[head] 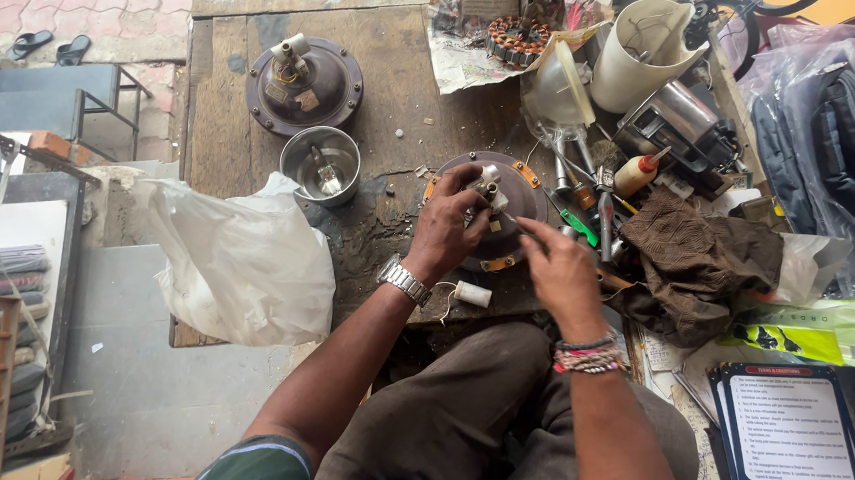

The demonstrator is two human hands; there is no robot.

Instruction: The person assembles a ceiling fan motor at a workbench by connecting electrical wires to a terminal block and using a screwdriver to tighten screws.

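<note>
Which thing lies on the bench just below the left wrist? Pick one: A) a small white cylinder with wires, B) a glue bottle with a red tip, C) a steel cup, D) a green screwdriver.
A: the small white cylinder lies beside the watch on the left hand; the other three things sit farther off.

The left hand (445,233) is gripping the shaft end of a round dark motor housing (523,199) that is lying on the wooden workbench (399,78). The right hand (558,269) is working just beside it over the housing. A second motor housing (305,86) and a metal cup (322,162) are sitting further left. A brown cloth (697,264) is lying to the right.
</note>
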